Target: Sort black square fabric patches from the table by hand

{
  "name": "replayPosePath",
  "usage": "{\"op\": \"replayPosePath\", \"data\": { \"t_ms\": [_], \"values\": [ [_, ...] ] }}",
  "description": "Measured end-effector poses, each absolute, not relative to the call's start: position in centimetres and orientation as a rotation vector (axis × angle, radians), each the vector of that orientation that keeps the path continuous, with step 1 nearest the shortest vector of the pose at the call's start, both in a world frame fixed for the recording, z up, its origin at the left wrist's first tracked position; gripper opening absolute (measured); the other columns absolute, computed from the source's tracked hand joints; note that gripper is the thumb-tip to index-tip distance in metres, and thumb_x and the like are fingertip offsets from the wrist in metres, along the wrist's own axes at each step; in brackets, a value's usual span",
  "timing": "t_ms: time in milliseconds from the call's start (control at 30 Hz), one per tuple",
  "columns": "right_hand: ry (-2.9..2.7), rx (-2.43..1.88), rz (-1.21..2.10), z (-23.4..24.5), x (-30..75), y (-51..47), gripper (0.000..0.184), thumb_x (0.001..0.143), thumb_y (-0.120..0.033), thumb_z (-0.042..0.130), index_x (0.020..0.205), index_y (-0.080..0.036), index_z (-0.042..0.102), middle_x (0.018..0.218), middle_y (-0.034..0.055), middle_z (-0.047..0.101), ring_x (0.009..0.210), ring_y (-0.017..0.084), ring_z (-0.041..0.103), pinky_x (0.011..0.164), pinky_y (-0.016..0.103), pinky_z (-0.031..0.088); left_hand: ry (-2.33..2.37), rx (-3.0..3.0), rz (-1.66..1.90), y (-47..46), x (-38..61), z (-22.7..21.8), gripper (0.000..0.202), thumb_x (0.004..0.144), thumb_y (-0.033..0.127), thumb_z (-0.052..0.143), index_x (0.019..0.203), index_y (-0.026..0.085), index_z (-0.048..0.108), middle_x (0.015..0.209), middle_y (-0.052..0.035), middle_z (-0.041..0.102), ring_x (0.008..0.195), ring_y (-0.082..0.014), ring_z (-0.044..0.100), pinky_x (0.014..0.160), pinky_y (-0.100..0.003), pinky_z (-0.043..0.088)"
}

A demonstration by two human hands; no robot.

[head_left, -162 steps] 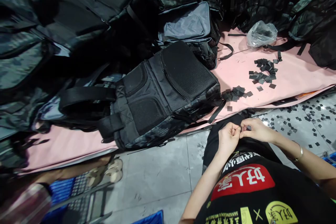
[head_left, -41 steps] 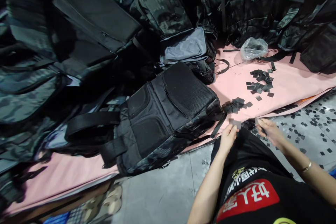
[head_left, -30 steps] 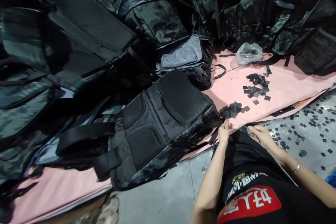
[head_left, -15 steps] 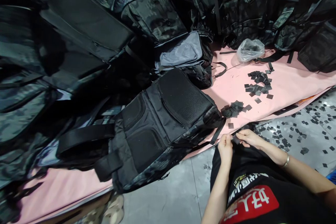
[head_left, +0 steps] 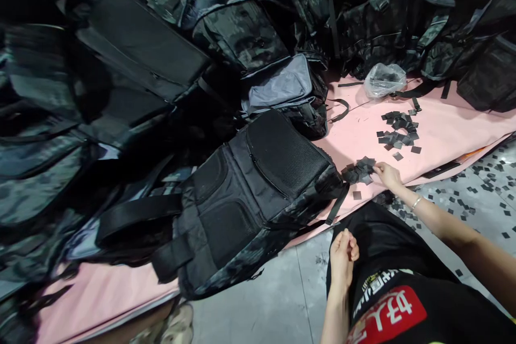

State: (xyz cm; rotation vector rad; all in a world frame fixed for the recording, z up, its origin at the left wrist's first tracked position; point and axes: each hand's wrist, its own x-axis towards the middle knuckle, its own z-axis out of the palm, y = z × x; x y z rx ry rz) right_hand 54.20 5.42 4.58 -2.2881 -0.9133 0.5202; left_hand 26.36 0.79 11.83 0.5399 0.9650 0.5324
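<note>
My right hand [head_left: 387, 174] reaches onto the pink table cover [head_left: 443, 129], its fingertips pinched at a small heap of dark squares [head_left: 360, 170] beside a black backpack [head_left: 258, 193]. Whether it grips one of the squares is hidden. My left hand [head_left: 344, 252] hovers near my black shirt at the table's front edge, fingers curled, with nothing visible in them. A dangling strap [head_left: 337, 204] of the backpack hangs over the edge between my hands.
A second scatter of dark squares [head_left: 397, 131] and a crumpled clear plastic bag [head_left: 384, 79] lie further back. Camouflage backpacks [head_left: 242, 32] are piled along the back and left. Many squares litter the grey floor [head_left: 475, 193] at the right.
My hands were together at the table's edge, working a square. Now the right hand has stretched forward to the heap, and the left has dropped back toward my body.
</note>
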Motion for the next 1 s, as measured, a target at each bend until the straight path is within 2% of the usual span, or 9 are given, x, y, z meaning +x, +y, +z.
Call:
{"op": "replayPosePath", "data": {
  "t_ms": [167,333,467,633,733,833,900,1000],
  "values": [
    [-1.065,-2.327,0.48,3.3,55.0,2.3,0.012,0.078,-0.024,0.06,0.087,-0.019,0.066,0.085,0.0052,0.065,0.08,0.019,0.06,0.072,0.027,0.043,0.895,0.504,0.465,0.9,26.7,11.5,0.028,0.068,0.03,0.071,0.074,0.011,0.051,0.068,0.0007,0.05,0.048,-0.0013,0.037,0.044,-0.016,0.021],
    [-1.16,-2.346,0.453,3.6,54.0,2.5,0.012,0.08,-0.025,0.056,0.082,-0.018,0.066,0.091,0.0079,0.062,0.086,0.021,0.058,0.069,0.028,0.041,0.864,0.497,0.436,0.7,28.1,11.4,0.026,0.068,0.025,0.071,0.085,0.01,0.058,0.066,0.0014,0.047,0.049,-0.0018,0.037,0.045,-0.016,0.022],
    [-1.144,-2.33,0.454,4.2,54.1,3.4,0.015,0.081,-0.024,0.052,0.078,-0.016,0.063,0.09,0.0103,0.062,0.082,0.022,0.058,0.067,0.028,0.041,0.873,0.473,0.432,0.5,27.7,11.1,0.027,0.069,0.028,0.071,0.083,0.008,0.059,0.061,0.0035,0.041,0.047,-0.0007,0.031,0.043,-0.016,0.019],
    [-1.065,-2.227,0.494,6.2,54.3,3.6,0.018,0.083,-0.019,0.043,0.079,-0.015,0.061,0.079,0.0065,0.064,0.076,0.018,0.059,0.068,0.026,0.042,0.905,0.502,0.461,0.9,27.3,10.9,0.029,0.07,0.034,0.07,0.077,0.01,0.057,0.058,0.0054,0.036,0.045,-0.0002,0.028,0.043,-0.016,0.016],
    [-1.114,-2.087,0.55,8.6,51.7,2.0,0.017,0.083,-0.019,0.043,0.08,-0.015,0.06,0.078,0.0044,0.064,0.073,0.016,0.059,0.066,0.024,0.043,0.893,0.572,0.491,1.5,28.6,11.3,0.034,0.067,0.035,0.072,0.088,0.013,0.057,0.057,0.0069,0.035,0.044,-0.0005,0.027,0.042,-0.016,0.016],
    [-1.304,-1.789,0.709,10.9,47.2,-0.7,0.01,0.078,-0.019,0.052,0.073,-0.017,0.06,0.072,0.001,0.062,0.067,0.014,0.056,0.063,0.023,0.042,0.887,0.67,0.522,2.2,30.3,11.4,0.046,0.066,0.04,0.071,0.103,0.017,0.055,0.057,0.0073,0.04,0.043,-0.0013,0.029,0.042,-0.016,0.018],
    [-1.307,-1.627,0.782,11.6,44.4,-2.2,0.011,0.078,-0.019,0.053,0.069,-0.017,0.059,0.069,0.0012,0.058,0.066,0.014,0.053,0.063,0.024,0.041,0.92,0.798,0.529,2.5,31.0,11.2,0.04,0.068,0.043,0.069,0.094,0.015,0.059,0.053,0.0067,0.042,0.042,-0.0021,0.03,0.042,-0.017,0.02],
    [-0.991,-1.529,1.042,11.4,42.4,-3.3,0.013,0.077,-0.025,0.058,0.067,-0.016,0.058,0.064,0.0,0.054,0.057,0.012,0.049,0.055,0.024,0.039,1.014,0.918,0.572,2.5,31.1,10.4,0.036,0.069,0.046,0.067,0.067,0.012,0.056,0.045,0.006,0.04,0.041,-0.003,0.032,0.042,-0.018,0.022]
  ]
}}
